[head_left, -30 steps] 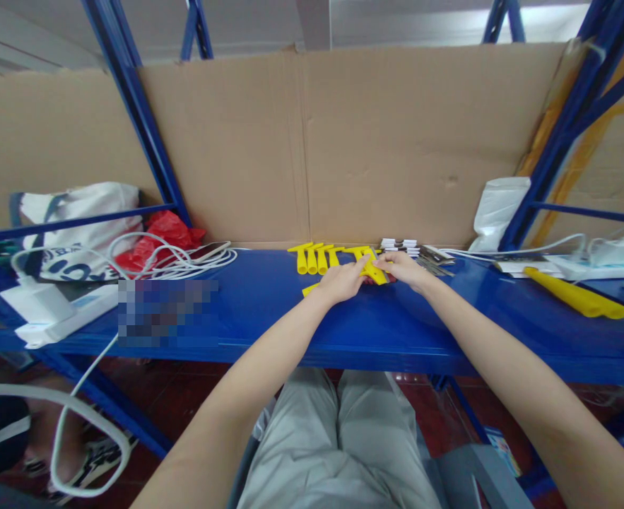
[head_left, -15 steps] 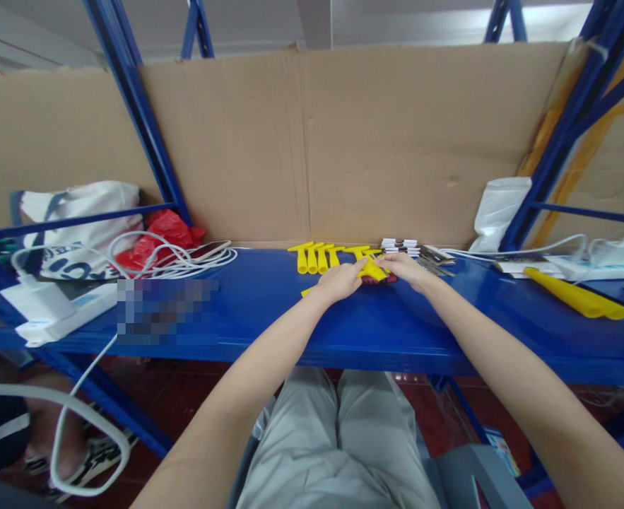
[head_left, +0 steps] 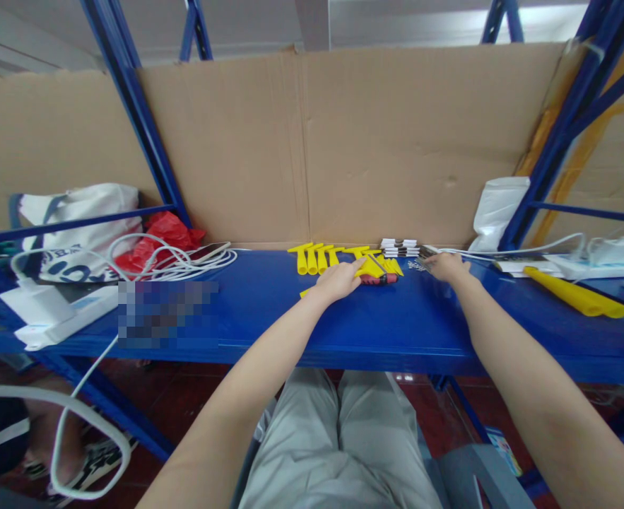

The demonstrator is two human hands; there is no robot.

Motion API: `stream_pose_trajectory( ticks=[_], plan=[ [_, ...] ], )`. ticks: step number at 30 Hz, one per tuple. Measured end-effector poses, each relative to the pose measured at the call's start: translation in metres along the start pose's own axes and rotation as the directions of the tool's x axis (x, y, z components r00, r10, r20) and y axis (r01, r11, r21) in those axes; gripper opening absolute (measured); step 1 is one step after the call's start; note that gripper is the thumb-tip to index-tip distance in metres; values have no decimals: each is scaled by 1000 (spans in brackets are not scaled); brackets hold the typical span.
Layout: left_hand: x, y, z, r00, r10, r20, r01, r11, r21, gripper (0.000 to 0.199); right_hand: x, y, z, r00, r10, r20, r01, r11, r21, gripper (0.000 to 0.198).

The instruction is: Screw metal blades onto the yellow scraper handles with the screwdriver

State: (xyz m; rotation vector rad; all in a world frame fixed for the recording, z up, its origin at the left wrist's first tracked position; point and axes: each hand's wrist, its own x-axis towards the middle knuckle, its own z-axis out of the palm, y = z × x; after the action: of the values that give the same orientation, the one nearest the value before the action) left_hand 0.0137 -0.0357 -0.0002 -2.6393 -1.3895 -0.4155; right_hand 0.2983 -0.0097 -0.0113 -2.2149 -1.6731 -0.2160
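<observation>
My left hand [head_left: 339, 281] is closed around a yellow plastic scraper-like part [head_left: 371, 266] with a T-shaped head. Beneath that part lies a red and black tool [head_left: 386, 279], partly covered, its kind unclear. To the right, my right hand [head_left: 448, 268] has its fingers closed on the thin grey metal strips [head_left: 427, 260]; how many it grips is hidden. Small silvery pieces [head_left: 414, 266] lie just left of those fingers. Small yellow pieces [head_left: 395, 266] are beside the held part. Several more yellow T-shaped parts [head_left: 312, 260] are lined up behind my left hand.
White-and-black stacked packets [head_left: 399, 247] are at the back of the blue table [head_left: 269, 318]. Yellow tubes [head_left: 577, 291] and a white power strip [head_left: 603, 265] lie at right. White cables [head_left: 184, 260], a red bag [head_left: 166, 233] and a cloth bag [head_left: 89, 226] fill the left. Cardboard [head_left: 227, 155] stands behind.
My right hand has left the yellow part and moved right to the metal strips. The small yellow and silvery pieces have come into view. My left hand still holds the part.
</observation>
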Motion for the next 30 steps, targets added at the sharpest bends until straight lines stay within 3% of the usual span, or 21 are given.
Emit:
stream_pose_trajectory(
  ticks=[3, 9, 23, 27, 30],
  plan=[
    [0, 0, 0, 1000, -2, 3, 2, 1000, -4, 56, 0, -3, 5, 993, 58, 99, -55, 998, -33, 35],
    [0, 0, 0, 1000, 7, -2, -7, 1000, -13, 55, -1, -10, 7, 998, -60, 11, 61, 996, -60, 24],
    [0, -1, 1, 1000, 12, -8, -12, 999, -41, 55, -14, -25, -6, 991, -122, 55, 130, 975, -182, 24],
    [1, -2, 1, 998, 20, -57, -28, 990, -138, 56, -14, -28, -4, 986, -146, 80, 160, 963, -219, 29],
    [6, -3, 0, 988, 37, -150, -85, 939, -332, 56, -14, -28, -1, 982, -168, 88, 185, 954, -236, 30]
  ],
)
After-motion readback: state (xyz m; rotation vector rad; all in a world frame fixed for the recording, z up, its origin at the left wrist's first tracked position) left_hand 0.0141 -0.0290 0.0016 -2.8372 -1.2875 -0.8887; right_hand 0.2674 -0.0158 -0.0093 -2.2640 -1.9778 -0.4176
